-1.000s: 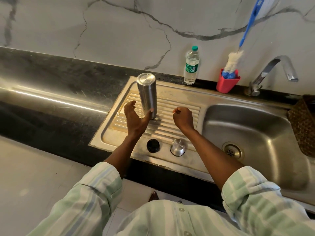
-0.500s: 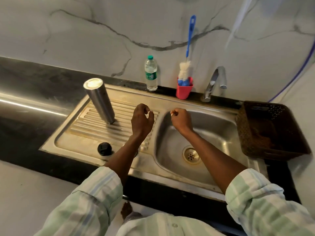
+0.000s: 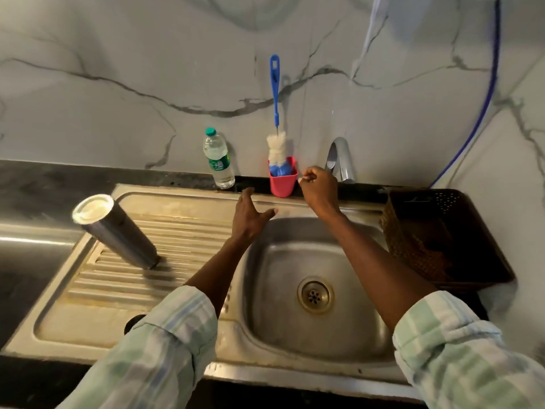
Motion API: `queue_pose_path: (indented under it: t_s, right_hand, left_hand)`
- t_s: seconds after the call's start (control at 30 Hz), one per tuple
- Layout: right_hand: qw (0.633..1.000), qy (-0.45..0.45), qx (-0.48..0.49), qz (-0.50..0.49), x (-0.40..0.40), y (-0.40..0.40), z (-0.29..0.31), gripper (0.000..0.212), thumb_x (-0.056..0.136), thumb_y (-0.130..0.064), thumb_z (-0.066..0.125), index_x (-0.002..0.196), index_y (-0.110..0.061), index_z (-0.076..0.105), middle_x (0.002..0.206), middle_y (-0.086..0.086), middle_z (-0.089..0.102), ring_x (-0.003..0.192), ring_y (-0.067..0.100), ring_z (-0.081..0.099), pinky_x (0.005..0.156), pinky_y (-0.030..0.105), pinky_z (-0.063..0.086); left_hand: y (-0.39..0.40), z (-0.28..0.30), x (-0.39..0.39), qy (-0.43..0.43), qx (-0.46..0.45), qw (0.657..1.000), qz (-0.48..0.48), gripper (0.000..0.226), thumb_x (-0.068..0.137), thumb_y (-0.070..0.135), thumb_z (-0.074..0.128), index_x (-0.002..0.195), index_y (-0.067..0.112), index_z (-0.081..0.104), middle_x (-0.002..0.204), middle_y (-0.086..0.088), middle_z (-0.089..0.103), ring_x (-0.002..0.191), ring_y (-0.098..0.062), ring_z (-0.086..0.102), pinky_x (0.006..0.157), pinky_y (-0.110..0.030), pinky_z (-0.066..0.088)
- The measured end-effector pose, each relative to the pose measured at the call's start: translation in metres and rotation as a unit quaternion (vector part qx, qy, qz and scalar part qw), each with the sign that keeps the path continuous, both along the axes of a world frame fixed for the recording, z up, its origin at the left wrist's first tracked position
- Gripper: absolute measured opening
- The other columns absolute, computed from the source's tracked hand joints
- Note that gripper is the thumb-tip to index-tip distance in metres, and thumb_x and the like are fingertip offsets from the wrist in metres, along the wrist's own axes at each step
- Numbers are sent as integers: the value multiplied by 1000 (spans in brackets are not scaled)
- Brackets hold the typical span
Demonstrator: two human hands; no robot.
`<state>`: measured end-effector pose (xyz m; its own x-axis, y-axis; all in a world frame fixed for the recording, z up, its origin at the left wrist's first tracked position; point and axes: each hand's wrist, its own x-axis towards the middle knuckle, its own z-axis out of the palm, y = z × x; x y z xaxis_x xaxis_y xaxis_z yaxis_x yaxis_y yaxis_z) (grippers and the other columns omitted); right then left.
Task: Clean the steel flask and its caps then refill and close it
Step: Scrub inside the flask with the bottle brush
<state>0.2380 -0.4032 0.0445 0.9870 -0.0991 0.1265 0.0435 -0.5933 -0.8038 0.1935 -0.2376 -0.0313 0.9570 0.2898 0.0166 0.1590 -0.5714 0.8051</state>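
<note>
The steel flask (image 3: 115, 231) stands uncapped on the ribbed draining board to the left of the sink basin (image 3: 295, 335), its open mouth up, and neither hand touches it. One dark cap (image 3: 132, 321) peeps out from under the left sleeve at the near edge of the board, left of the basin; the other cap cannot be seen, most likely hidden behind the same arm. So the opening-up looks done, while the washing appears not to have started: no water runs from the tap (image 3: 340, 160) behind the basin, the basin shows no pooled water or suds, and the bottle brush (image 3: 275, 113) sits in its red cup (image 3: 282, 184) just behind the basin's back rim. The left hand (image 3: 249, 219) hovers over the basin's back-left corner with fingers spread and relaxed, holding nothing. The right hand (image 3: 320, 190) is raised between the red cup and the tap with its fingers curled; whether it pinches some small thing cannot be told, though nothing clearly shows in it. By its place, the reach seems aimed at the brush or the tap. Still ahead, as far as can be judged: scrubbing and rinsing the flask and both caps, refilling, perhaps from the water bottle (image 3: 218, 160) behind the basin's left side, and closing.
</note>
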Motion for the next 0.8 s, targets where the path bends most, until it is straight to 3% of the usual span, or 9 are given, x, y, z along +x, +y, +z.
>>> queue_pose_path:
  t_s: [0.1, 0.17, 0.27, 0.33, 0.47, 0.6, 0.7, 0.8]
  right_hand:
    - [1000, 1, 20, 6, 23, 13, 2, 8, 85, -12, 69, 83, -13, 61, 79, -1, 60, 67, 9, 51, 65, 21, 37]
    - [1000, -1, 25, 9, 41, 22, 1, 22, 83, -21, 75, 100, -9, 66, 92, 2, 66, 80, 13, 58, 69, 21, 42]
    - [999, -1, 31, 32, 63, 37, 3, 55, 82, -27, 78, 129, -8, 57, 126, 6, 63, 104, 16, 59, 79, 17, 45]
    - [998, -4, 41, 39, 79, 46, 2, 65, 81, -32, 78, 137, -10, 51, 135, 5, 58, 112, 16, 56, 83, 16, 45]
    - [997, -37, 53, 46, 95, 58, 1, 56, 77, -29, 81, 126, -11, 61, 120, 1, 66, 108, 16, 60, 90, 25, 50]
    - [996, -15, 79, 50, 99, 64, -1, 37, 84, -23, 74, 118, -10, 65, 107, -3, 67, 95, 13, 61, 78, 18, 45]
    - [995, -1, 83, 52, 102, 66, -4, 33, 87, -24, 72, 115, -9, 65, 108, 2, 69, 90, 12, 61, 69, 9, 44]
    - [995, -19, 89, 37, 102, 67, 0, 31, 87, -24, 71, 114, -9, 66, 106, 0, 68, 86, 6, 56, 64, 1, 38]
  left_hand:
    - [2, -6, 27, 16, -16, 1000, -16, 96, 76, 39, 84, 150, 7, 32, 152, -15, 41, 138, -29, 41, 113, -45, 38]
    - [5, -10, 46, 27, -39, 998, -28, 104, 71, 46, 86, 151, 9, 31, 153, -14, 41, 139, -27, 41, 113, -46, 38]
    - [8, -22, 76, 36, -72, 996, -41, 117, 56, 70, 83, 148, 19, 31, 148, -10, 49, 132, -26, 50, 107, -49, 46]
    - [9, -29, 97, 33, -95, 993, -55, 109, 50, 75, 81, 136, 30, 33, 137, -7, 58, 121, -23, 59, 98, -49, 53]
    - [4, -15, 115, -3, -121, 989, -86, 96, 50, 55, 90, 130, 26, 45, 119, 0, 67, 102, -18, 68, 87, -43, 59]
    - [-1, -12, 120, -10, -124, 987, -99, 98, 59, 37, 90, 142, 18, 42, 126, -4, 64, 106, -19, 66, 87, -30, 58]
    - [-2, -16, 121, -9, -134, 986, -98, 88, 69, 21, 89, 142, 15, 41, 123, -2, 65, 103, -18, 66, 73, -10, 53]
    - [-3, -13, 121, -7, -135, 987, -91, 82, 73, 20, 87, 141, 13, 42, 122, -4, 66, 103, -18, 66, 69, -7, 51]
